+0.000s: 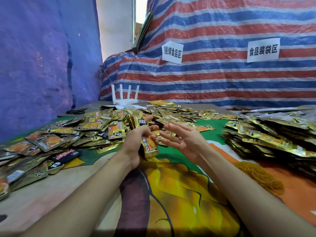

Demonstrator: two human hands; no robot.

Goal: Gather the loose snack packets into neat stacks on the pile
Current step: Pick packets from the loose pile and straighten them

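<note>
— At the middle of the surface, over the printed cloth, what has the left grip got?

— A bundle of gold snack packets, held on end. The fingers curl round its middle, the lower end points back at the person, and the top rises toward the loose heap.

— And the right grip?

— Wide, holding nothing. The fingers are straight and spread, and the palm is turned toward the bundle, just beside it. I cannot tell whether the fingertips touch it.

— Where are the other packets?

— A loose heap sprawls over the left and far side of the surface, packets lying at every angle. On the right is a pile of packets in overlapping layers.

— Anything more?

— A mound of yellow rubber bands lies in front of that pile, near the right forearm. A white router with four aerials stands at the far edge, with black scissors to its left. Behind hangs a striped tarp with two paper signs, and a blue tarp is at the left.
</note>
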